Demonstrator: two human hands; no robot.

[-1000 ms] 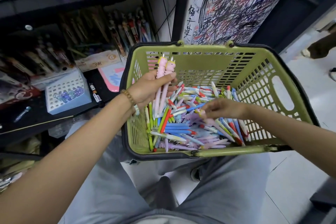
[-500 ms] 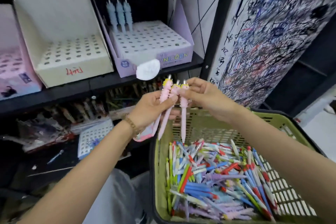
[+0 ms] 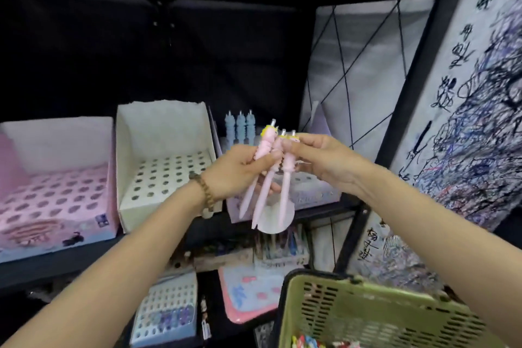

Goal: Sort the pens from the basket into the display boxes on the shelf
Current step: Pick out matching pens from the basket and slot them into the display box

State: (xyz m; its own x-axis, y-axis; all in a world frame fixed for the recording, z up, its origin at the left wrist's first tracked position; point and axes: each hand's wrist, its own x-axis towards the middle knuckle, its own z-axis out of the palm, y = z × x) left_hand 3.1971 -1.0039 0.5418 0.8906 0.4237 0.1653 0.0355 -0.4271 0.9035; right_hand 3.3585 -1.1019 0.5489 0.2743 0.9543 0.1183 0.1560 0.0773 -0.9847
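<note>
Nearest, at the lower right, is the green basket (image 3: 367, 308). Only a few coloured pens (image 3: 310, 344) show at its bottom edge; the rest of its contents are out of view.

Above and beyond it, both forearms reach toward the shelf. The left hand (image 3: 240, 169), with a beaded bracelet (image 3: 204, 191) on the wrist, has its fingers curled round the barrels of two pink pens (image 3: 265, 186), thumb across them. The right hand (image 3: 319, 158) meets it from the right and pinches a third pink pen (image 3: 286, 178) near its decorated cap, tip hanging down. The three pens are held close together in the air, in front of the shelf edge.

Lower and to the left, a small blue perforated box (image 3: 166, 311) sits on a lower shelf.

Farther back, on the black shelf (image 3: 70, 257), three display boxes stand side by side: a pink box (image 3: 56, 192) at the left, a white box (image 3: 163, 172) in the middle with bare holes, and a lilac box (image 3: 316, 195) mostly hidden behind the hands. Three blue pens (image 3: 240, 127) stand upright at its far left corner.
</note>
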